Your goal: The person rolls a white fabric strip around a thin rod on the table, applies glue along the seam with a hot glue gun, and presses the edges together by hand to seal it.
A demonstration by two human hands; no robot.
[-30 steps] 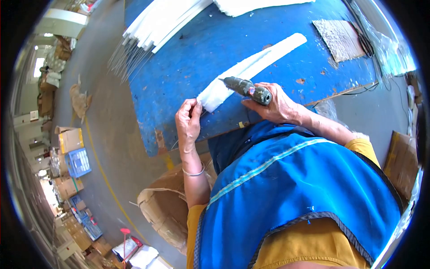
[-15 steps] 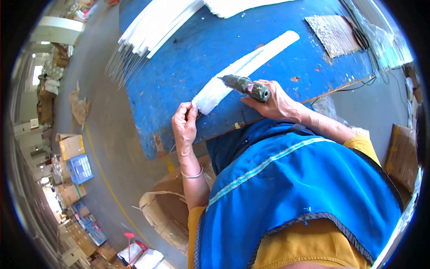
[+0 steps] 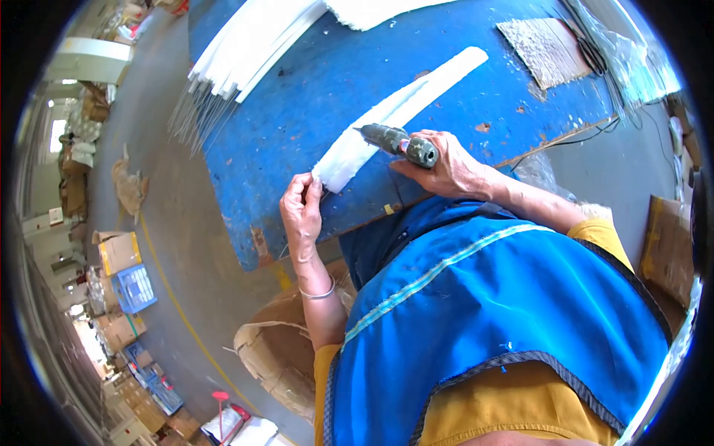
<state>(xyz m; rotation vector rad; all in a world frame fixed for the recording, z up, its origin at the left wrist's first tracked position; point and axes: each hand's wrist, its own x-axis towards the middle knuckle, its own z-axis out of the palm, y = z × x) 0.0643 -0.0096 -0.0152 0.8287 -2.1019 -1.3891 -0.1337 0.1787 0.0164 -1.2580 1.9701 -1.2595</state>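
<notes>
A long strip of white fluffy material (image 3: 348, 162) lies at a slant across the blue table, partly folded along its length. My left hand (image 3: 301, 215) pinches its near left corner between thumb and fingers. A thin wire-like line shows beside that wrist; whether the fingers also hold it is hidden. My right hand (image 3: 450, 167) is wrapped around a dark, worn glue gun (image 3: 390, 139), whose pointed nozzle is directed left, over the strip. From this angle I cannot tell whether the nozzle touches the material.
On the blue table (image 3: 290, 97) lie a bundle of white rods with thin wire ends (image 3: 245, 52), a white sheet (image 3: 379, 11) and a rough pale board (image 3: 543, 50) beside dark cables. A large cardboard container (image 3: 279, 346) stands below the table's near left edge.
The whole view has shifted slightly. Both hands keep nearly the same places on the strip and the glue gun.
</notes>
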